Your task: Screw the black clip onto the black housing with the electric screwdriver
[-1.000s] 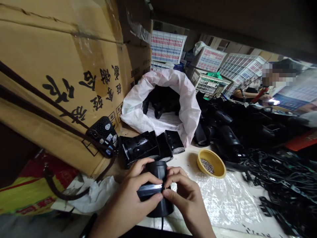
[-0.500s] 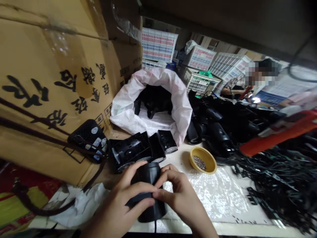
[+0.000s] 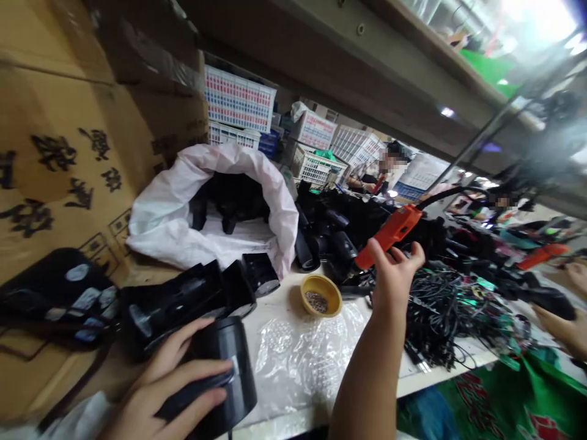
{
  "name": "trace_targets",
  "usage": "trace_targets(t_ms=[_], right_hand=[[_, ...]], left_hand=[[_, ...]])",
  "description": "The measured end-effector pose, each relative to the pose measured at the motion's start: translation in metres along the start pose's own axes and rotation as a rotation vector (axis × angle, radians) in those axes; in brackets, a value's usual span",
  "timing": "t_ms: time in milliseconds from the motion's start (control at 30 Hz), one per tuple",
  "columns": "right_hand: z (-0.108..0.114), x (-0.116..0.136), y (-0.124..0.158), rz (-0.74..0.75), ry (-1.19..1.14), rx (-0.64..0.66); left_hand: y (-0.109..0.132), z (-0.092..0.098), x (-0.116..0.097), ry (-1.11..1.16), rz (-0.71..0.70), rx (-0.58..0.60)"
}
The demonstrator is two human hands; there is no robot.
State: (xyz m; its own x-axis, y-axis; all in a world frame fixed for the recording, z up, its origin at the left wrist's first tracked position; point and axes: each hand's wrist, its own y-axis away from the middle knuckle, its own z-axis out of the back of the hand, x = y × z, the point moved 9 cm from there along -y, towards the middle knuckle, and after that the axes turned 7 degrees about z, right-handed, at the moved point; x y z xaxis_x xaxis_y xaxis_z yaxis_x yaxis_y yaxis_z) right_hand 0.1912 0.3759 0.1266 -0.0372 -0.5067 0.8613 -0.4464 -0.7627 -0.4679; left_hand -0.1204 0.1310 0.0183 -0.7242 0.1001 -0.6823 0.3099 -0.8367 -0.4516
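Note:
My left hand point(image 3: 178, 379) is closed around a black cylindrical device point(image 3: 241, 360) low in the view, and a thin cord hangs from its lower end. My right hand point(image 3: 393, 275) is raised over the bench with its fingers apart. It is at an orange electric screwdriver point(image 3: 392, 231) that hangs tilted from above. The thumb overlaps the tool's lower part; I cannot tell whether it touches. A yellow bowl point(image 3: 329, 286) with small metal screws point(image 3: 316, 300) stands between the two hands. Several black housings point(image 3: 238, 286) lie beyond my left hand.
A white woven sack point(image 3: 153, 229) of black parts stands behind. A large cardboard box point(image 3: 59, 104) walls the left side. Clear plastic film point(image 3: 293, 360) covers the bench. Piled black cables point(image 3: 444, 311) lie at right, near a co-worker's hand point(image 3: 566, 327). A shelf beam point(image 3: 367, 67) crosses overhead.
My right hand has left the black device and moved up and right to the orange screwdriver, its fingers now spread. My left hand still holds the device. The view has turned right.

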Motion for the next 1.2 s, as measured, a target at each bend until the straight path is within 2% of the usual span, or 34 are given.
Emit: trace_targets(t_ms=[67,167,267,400,467,567,733,933,1200], right_hand=[[-0.014,-0.024,-0.017,-0.084,-0.086,0.071],[-0.024,-0.031,0.002,-0.152,-0.154,0.150],[-0.034,-0.005,0.052,-0.197,-0.240,0.367],[-0.062,0.053,0.126,-0.221,-0.570,0.763],[-0.073,0.071,0.151,-0.272,-0.735,0.838],[-0.081,0.080,0.168,-0.330,-0.862,0.818],[-0.084,0.080,0.171,-0.390,-0.849,0.715],[-0.095,0.087,0.173,-0.346,-0.853,0.719],[-0.113,0.081,0.188,-0.400,-0.870,0.755]], left_hand=[[-0.003,0.003,-0.007,-0.028,0.067,0.028],[-0.003,0.002,-0.012,0.025,0.188,0.108],[0.001,-0.002,-0.011,0.116,0.298,0.181],[0.004,-0.002,-0.014,0.140,0.339,0.208],[0.003,0.000,-0.018,0.107,0.334,0.198],[-0.001,0.001,-0.022,0.085,0.331,0.172],[-0.005,0.001,-0.026,0.094,0.327,0.103],[-0.006,-0.001,-0.025,0.131,0.404,0.121],[-0.005,-0.002,-0.020,0.172,0.435,0.124]])
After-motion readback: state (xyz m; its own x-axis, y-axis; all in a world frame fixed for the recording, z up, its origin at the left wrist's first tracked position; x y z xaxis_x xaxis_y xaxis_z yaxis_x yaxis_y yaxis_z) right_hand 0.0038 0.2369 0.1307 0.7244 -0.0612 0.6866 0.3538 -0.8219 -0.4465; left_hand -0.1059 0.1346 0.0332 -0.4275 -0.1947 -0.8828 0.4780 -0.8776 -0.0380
